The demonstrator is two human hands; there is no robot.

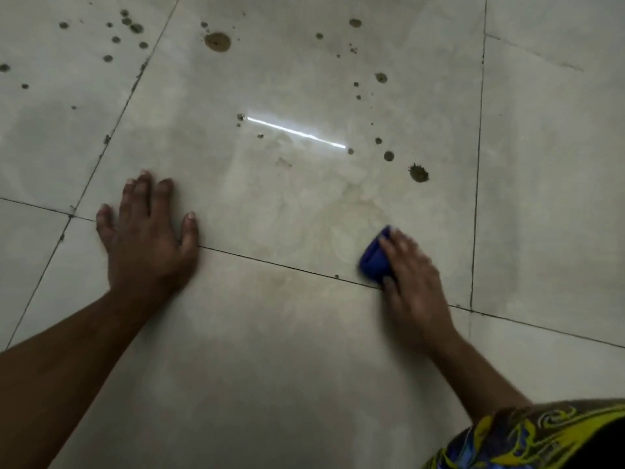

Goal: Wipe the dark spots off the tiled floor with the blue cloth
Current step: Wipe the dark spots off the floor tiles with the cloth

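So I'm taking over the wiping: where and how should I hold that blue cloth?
Probably from above, as the right hand does: the blue cloth lies bunched on the tiled floor, so press its top, fingers curled over the far edge.

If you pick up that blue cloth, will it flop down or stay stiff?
Probably flop: the blue cloth is bunched into soft folds under the right hand. It looks light, since it fits under the fingers. It likely slides easily, as the floor is glossy enough to mirror a light.
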